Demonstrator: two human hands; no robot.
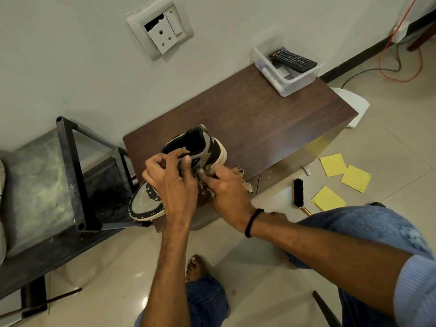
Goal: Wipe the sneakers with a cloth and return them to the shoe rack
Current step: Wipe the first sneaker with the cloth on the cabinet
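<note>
At the cabinet (259, 119), the sneaker (198, 143) is gripped by the left hand (169, 182), the cloth (244, 179) pinched by the right hand (224, 188). Wiping seems underway; turning is needed next.

Dark brown wooden low cabinet (259, 119) against the wall, with pale glossy floor tiles (243, 267) around it.

A clear rectangular plastic tub (295, 83) stands on the cabinet's far corner, and a black remote control (293, 59) lies in it. At the near edge are a grey-and-black sneaker (200, 147) — its toe overhanging the left side — and a frayed tan cloth (243, 178) just beside it. On the tiles to the right lie three yellow square paper notes (333, 165) and a black-bristled brush (298, 192).
</note>
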